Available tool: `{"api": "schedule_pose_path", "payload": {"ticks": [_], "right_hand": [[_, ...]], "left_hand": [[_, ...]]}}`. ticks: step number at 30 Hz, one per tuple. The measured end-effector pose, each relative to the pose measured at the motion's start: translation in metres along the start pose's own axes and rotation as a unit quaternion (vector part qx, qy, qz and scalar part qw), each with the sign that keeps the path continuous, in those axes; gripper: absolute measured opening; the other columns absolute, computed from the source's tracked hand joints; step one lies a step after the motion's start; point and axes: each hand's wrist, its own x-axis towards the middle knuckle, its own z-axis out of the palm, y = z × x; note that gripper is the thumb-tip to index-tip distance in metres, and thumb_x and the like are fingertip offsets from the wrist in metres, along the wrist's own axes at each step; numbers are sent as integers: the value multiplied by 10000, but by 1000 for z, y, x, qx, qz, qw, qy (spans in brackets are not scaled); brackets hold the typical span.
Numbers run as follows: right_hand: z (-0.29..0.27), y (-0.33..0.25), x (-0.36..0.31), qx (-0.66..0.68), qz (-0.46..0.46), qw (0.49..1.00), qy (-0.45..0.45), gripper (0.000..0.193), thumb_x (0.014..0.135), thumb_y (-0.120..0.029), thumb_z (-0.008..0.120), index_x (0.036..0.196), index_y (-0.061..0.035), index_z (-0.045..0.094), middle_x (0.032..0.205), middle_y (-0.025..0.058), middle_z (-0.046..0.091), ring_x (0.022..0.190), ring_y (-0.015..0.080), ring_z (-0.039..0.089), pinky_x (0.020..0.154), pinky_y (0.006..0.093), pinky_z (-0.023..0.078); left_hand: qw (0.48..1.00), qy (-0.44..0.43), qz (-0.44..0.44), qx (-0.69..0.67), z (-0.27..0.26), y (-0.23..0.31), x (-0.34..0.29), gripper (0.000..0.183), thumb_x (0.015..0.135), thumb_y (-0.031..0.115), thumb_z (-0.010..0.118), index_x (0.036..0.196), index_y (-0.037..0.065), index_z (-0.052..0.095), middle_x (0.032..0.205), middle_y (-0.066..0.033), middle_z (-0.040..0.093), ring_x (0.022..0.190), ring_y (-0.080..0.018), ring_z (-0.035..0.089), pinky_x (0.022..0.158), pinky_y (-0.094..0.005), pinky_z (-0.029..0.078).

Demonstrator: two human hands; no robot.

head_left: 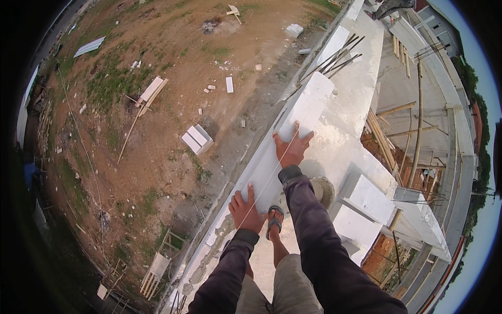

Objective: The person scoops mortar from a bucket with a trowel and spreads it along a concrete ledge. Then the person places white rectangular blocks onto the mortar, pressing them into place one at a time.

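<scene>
While both hands press flat on one block, the scene reads as follows.

Left hand: the left hand lies palm down, fingers spread wide and gripping nothing, on the near end of a long white rectangular lightweight masonry block.

Right hand: the right hand lies palm down further along the same block, fingers splayed wide, holding nothing; its dark sleeve runs back toward the lower edge.

Block position: the block sits lengthwise on top of a grey-white mortared wall edge, under both palms, its far end reaching well beyond the right hand.

String: a thin pale taut guide line runs between the two hands, across the block's top face.

Foot: a foot in a dark strapped sandal stands just beside the left hand, on the pale slab behind the block.

Bucket: a round mortar-smeared grey bucket stands just to the right of the right forearm.

Other blocks: loose white rectangular blocks lie to the right of the right arm, near the bucket.

Rebar: thin dark steel rods stick out beyond the block's far end, well past the right hand.

Ground: far below, left of both hands, brown dirt ground with grass patches holds a small stack of white blocks and scattered wooden planks.
</scene>
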Motion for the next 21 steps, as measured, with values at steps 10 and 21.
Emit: {"api": "schedule_pose_path", "payload": {"ticks": [10,21], "right_hand": [[-18,12,-3,63,-48,997,-11,874,799,-483,773,1526,-196,381,1562,334,102,1362,518,328,913,604,473],[-45,42,13,246,-45,964,-86,754,828,-222,766,1494,-170,416,1572,266,168,1363,490,314,1027,566,366]], "left_hand": [[988,-48,-11,150,7,4,1,1218,666,382,841,1586,103,93,1419,-303,311,1331,-477,318,1134,-544,227],[967,-90,-79,224,16,19,11,1286,661,370,847,1573,48,-1,1553,-355,124,1444,-545,139,1192,-571,159]]}}
